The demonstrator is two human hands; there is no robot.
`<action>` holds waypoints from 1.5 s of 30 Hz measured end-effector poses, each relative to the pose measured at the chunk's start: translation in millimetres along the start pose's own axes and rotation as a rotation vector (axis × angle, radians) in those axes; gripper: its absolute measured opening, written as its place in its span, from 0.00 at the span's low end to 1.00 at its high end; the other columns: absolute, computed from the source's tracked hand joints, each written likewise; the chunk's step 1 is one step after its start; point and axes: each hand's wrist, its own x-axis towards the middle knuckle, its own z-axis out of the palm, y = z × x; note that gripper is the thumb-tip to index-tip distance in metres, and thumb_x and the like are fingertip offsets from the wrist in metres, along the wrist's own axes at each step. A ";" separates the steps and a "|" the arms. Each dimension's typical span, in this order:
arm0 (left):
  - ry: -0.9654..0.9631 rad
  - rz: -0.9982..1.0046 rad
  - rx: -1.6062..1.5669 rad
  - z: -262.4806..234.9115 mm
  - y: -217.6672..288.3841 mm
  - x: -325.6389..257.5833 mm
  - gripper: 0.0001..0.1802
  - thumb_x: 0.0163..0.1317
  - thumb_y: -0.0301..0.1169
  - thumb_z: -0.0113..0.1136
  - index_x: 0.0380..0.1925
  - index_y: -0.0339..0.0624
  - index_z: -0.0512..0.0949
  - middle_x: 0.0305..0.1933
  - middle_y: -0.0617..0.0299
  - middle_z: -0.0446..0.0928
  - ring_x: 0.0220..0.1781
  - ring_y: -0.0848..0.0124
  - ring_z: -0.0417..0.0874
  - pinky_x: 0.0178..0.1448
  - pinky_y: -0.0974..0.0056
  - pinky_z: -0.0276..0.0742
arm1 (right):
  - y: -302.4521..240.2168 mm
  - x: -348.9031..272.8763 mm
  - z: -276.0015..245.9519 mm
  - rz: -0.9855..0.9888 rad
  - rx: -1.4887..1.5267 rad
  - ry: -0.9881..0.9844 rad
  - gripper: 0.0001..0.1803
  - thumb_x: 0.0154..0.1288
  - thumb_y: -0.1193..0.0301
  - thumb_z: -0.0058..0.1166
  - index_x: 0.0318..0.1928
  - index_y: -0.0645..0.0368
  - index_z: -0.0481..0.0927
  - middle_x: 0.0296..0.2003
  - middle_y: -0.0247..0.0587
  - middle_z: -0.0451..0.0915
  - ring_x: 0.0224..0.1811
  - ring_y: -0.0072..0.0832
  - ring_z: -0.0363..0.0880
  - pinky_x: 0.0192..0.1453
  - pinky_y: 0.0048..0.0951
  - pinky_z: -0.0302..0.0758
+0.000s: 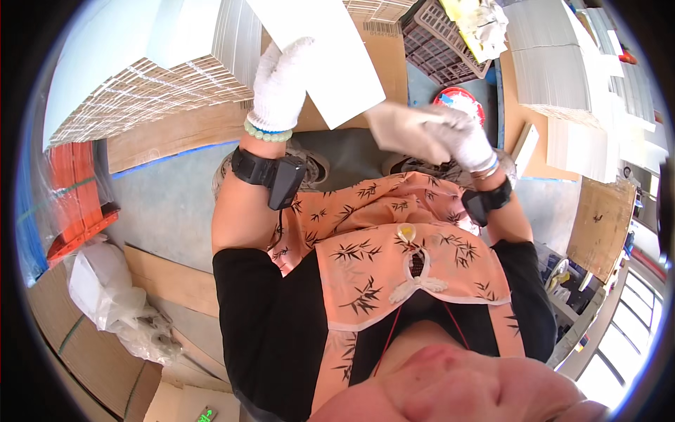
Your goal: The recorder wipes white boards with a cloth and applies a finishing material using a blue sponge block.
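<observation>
From my distance I follow two hands in white knitted gloves. The left hand [280, 84] is at the left edge of a plain white sheet [344, 67], with its fingers almost straight and together. The fingertips seem to touch the sheet, but I cannot tell if the thumb pinches it. The sheet lies slanted, one corner pointing toward the person, above brown cardboard [385, 60].

The right hand [464, 141] is curled closed around a beige flat piece [404, 133]. Both are blurred, so I cannot say exactly what the piece is. Its left end is just beside the lower right corner of the sheet; whether they touch, I cannot tell.

On the left of the left hand, I see a tall stack of white boards [235, 42]. Beyond the right hand there is a red-rimmed tub [480, 105], and farther a dark plastic crate [429, 42] with a yellow and white bundle [481, 32] at its side. More white stacks [552, 70] stand at the right.

Each wrist carries a black strapped device, and the left one also has a pale green bead bracelet [268, 133]. The person wears a peach apron [415, 264] with dark bamboo leaves.
</observation>
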 end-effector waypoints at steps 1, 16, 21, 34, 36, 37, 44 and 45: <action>0.004 -0.057 -0.057 1.2 0.7 3.0 0.19 0.73 0.36 0.55 0.58 0.39 0.76 0.54 0.53 0.82 0.57 0.55 0.83 0.63 0.56 0.79 | -16.2 6.2 -6.5 0.023 0.188 0.090 0.15 0.69 0.76 0.58 0.55 0.63 0.81 0.52 0.43 0.83 0.55 0.30 0.80 0.62 0.31 0.75; -0.363 -0.393 -0.782 47.3 31.8 -28.6 0.39 0.72 0.59 0.43 0.69 0.39 0.63 0.64 0.48 0.75 0.62 0.58 0.79 0.66 0.54 0.78 | -139.0 111.3 69.2 -0.700 -0.621 0.377 0.19 0.69 0.70 0.52 0.57 0.60 0.80 0.52 0.45 0.82 0.51 0.38 0.82 0.54 0.36 0.79; -0.453 -0.438 -0.673 36.8 35.6 -25.0 0.31 0.77 0.49 0.44 0.68 0.38 0.65 0.65 0.51 0.74 0.64 0.61 0.78 0.69 0.57 0.76 | -142.0 111.1 51.3 -1.026 -1.198 0.318 0.19 0.71 0.72 0.52 0.61 0.58 0.79 0.55 0.47 0.81 0.58 0.36 0.80 0.58 0.35 0.78; -0.498 -0.309 -0.242 38.8 58.2 -26.3 0.30 0.75 0.50 0.47 0.61 0.33 0.73 0.56 0.52 0.81 0.53 0.65 0.85 0.59 0.63 0.81 | -191.5 102.6 52.9 -0.608 -0.588 0.408 0.16 0.59 0.76 0.65 0.48 0.60 0.77 0.45 0.42 0.76 0.43 0.37 0.78 0.50 0.32 0.76; -0.518 -0.291 -0.259 38.4 56.9 -27.4 0.30 0.75 0.50 0.48 0.60 0.33 0.73 0.55 0.51 0.81 0.53 0.66 0.85 0.58 0.64 0.81 | -188.2 106.0 51.8 -0.612 -0.500 0.402 0.16 0.57 0.77 0.65 0.46 0.59 0.77 0.43 0.42 0.75 0.42 0.36 0.77 0.50 0.31 0.75; -0.523 -0.307 -0.262 39.7 57.3 -27.4 0.31 0.75 0.51 0.48 0.60 0.33 0.73 0.55 0.51 0.81 0.53 0.66 0.84 0.58 0.64 0.81 | -189.2 106.7 52.8 -0.617 -0.410 0.396 0.16 0.55 0.78 0.66 0.44 0.59 0.77 0.42 0.43 0.74 0.42 0.35 0.77 0.49 0.31 0.75; -0.470 -0.395 -0.524 38.4 39.1 -33.2 0.30 0.75 0.47 0.48 0.62 0.30 0.71 0.55 0.44 0.81 0.54 0.57 0.85 0.58 0.58 0.83 | -201.8 101.0 53.0 -0.719 -0.786 0.437 0.17 0.49 0.81 0.66 0.39 0.58 0.74 0.39 0.41 0.73 0.41 0.33 0.74 0.48 0.31 0.72; -0.470 -0.396 -0.525 37.5 39.7 -32.6 0.30 0.75 0.47 0.48 0.62 0.30 0.71 0.55 0.44 0.81 0.54 0.57 0.85 0.58 0.58 0.83 | -208.3 99.7 52.5 -0.588 -0.690 0.367 0.17 0.49 0.81 0.65 0.38 0.58 0.73 0.38 0.41 0.73 0.40 0.33 0.73 0.47 0.31 0.71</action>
